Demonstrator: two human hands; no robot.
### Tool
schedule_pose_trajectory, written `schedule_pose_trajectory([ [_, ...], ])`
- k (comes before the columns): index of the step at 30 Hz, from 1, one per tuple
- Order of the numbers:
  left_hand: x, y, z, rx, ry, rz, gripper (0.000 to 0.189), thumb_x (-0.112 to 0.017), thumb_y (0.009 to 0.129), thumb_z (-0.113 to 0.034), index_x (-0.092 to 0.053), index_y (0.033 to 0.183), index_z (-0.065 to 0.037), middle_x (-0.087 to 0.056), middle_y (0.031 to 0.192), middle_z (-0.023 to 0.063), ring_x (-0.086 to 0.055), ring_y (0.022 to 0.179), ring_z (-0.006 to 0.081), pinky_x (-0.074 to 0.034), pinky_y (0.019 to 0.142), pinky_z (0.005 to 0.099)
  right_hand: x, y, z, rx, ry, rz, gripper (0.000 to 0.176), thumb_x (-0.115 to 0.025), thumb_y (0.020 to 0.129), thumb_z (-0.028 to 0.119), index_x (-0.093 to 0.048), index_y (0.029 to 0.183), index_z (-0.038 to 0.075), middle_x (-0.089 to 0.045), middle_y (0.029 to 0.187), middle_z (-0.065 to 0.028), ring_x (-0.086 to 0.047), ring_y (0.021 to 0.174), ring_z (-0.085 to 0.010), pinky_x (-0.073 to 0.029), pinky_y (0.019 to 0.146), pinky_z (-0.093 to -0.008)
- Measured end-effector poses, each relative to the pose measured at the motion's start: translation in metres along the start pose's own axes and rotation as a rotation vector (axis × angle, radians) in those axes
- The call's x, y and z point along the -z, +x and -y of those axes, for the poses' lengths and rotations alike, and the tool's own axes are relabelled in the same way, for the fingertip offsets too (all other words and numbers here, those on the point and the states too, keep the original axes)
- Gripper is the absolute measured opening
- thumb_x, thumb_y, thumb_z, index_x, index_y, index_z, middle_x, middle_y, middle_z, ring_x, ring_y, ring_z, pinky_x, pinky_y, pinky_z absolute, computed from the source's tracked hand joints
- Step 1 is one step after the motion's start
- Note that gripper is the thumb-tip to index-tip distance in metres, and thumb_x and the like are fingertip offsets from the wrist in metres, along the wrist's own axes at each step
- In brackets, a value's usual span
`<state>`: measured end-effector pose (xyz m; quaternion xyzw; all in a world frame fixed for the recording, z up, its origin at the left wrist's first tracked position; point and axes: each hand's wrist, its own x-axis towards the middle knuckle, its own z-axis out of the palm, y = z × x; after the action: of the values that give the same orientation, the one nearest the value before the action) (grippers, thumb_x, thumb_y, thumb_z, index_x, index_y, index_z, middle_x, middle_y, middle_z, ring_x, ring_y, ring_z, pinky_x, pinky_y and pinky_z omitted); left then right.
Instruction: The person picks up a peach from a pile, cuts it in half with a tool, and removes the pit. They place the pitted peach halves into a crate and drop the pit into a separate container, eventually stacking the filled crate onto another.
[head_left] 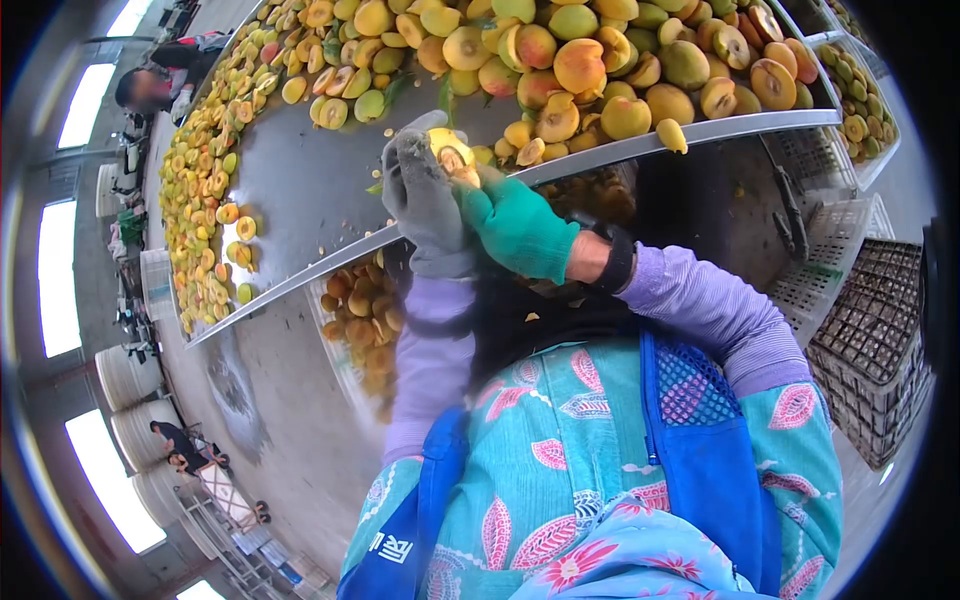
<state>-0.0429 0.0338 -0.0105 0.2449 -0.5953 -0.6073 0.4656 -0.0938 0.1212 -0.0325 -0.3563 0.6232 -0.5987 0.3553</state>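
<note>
Head view: left hand (425,200) in a grey glove is clenched around a yellow fruit (447,150), cut face up, just above the near rim of the metal worktop (300,190), centre of frame. Right hand (520,228) in a green glove is pressed against the fruit from the right, fingers curled tight. Cannot tell if it grips a blade or tool; the glove hides it.

A pile of whole and halved fruit (580,60) fills the top of the frame, and a row of cut halves (200,200) runs down the worktop's left side. A bin of fruit pieces (362,312) sits under the rim, just left of the left sleeve. Empty crates (870,340) are stacked at right. Another person (160,85) is at the upper left, well apart.

Judgement on the step: the fruit is being worked open between both hands. Best done with the left grip firm but not crushing the flesh, the cut face turned toward the right hand, and left fingertips clear of wherever the right hand presses. Working over the rim should let scraps drop toward the bin, not onto the apron.
</note>
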Motion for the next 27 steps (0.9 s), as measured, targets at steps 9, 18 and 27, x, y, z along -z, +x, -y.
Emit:
schedule_pose_trajectory([
  [9,0.017,0.004,-0.002,0.153,0.006,0.17,0.027,-0.046,0.101,-0.02,-0.061,0.105,0.002,-0.064,0.092,0.0116,-0.063,0.08,0.0176,-0.052,0.069,0.027,0.022,-0.001,0.005,-0.05,-0.008,0.173,0.045,-0.047,0.099,0.04,-0.053,0.106,-0.004,-0.064,0.083,-0.0217,-0.063,0.074,-0.035,-0.049,0.065,-0.043],
  [18,0.015,0.001,-0.015,0.177,0.069,0.297,0.044,-0.048,0.098,-0.038,-0.059,0.108,0.004,-0.064,0.093,0.0155,-0.065,0.081,0.0245,-0.055,0.073,0.0343,-0.005,-0.019,0.0,-0.226,0.449,0.096,0.043,-0.047,0.098,0.044,-0.057,0.096,0.002,-0.051,0.059,-0.0033,-0.049,0.042,-0.0153,-0.039,0.037,-0.0302],
  [27,0.014,0.009,-0.021,0.578,-0.133,0.327,0.044,-0.055,0.095,-0.041,-0.063,0.097,0.002,-0.064,0.077,0.0133,-0.063,0.066,0.0205,-0.054,0.058,0.0311,0.013,-0.025,0.038,-0.621,1.187,0.538,0.034,-0.043,0.099,0.047,-0.051,0.089,0.015,-0.043,0.056,0.0051,-0.039,0.042,-0.0088,-0.035,0.042,-0.0257],
])
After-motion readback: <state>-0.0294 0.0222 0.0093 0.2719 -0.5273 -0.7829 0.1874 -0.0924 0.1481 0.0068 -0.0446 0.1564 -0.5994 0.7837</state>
